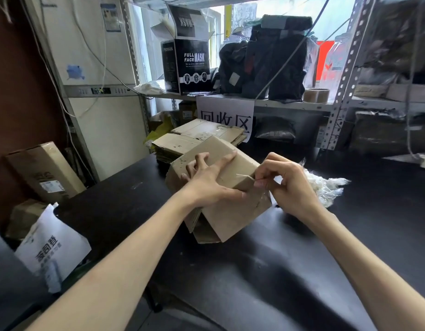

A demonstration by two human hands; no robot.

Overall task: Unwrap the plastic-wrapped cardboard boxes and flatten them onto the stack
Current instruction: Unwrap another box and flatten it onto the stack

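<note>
Near the middle of the black tabletop (254,271), toward its far edge, a brown cardboard box (233,211) lies tilted, with loose flaps showing at its near end. The left grip (206,182), a bare hand, lies flat on the box's top face with its fingers spread and straight, pressing down rather than closing on anything. The right grip (288,185) sits at the box's right upper edge, thumb and fingers curled together and pinching a thin pale strip (245,176) that stands off the cardboard; whether the strip is tape or plastic I cannot tell. So the box lies under the left grip and just left of the right one.

Just beside the right grip, toward the right edge, lies a crumpled heap of clear plastic wrap (326,185). Behind the box, at the far edge, sits a stack of flattened cardboard (182,139), touching or nearly touching the box. Above it hangs a white paper sign (225,115) from a metal shelf (290,105), which carries a black mask box (185,65) and a tape roll (316,94). Off the left edge stand a long carton (44,173) and a white bag (51,247).
</note>
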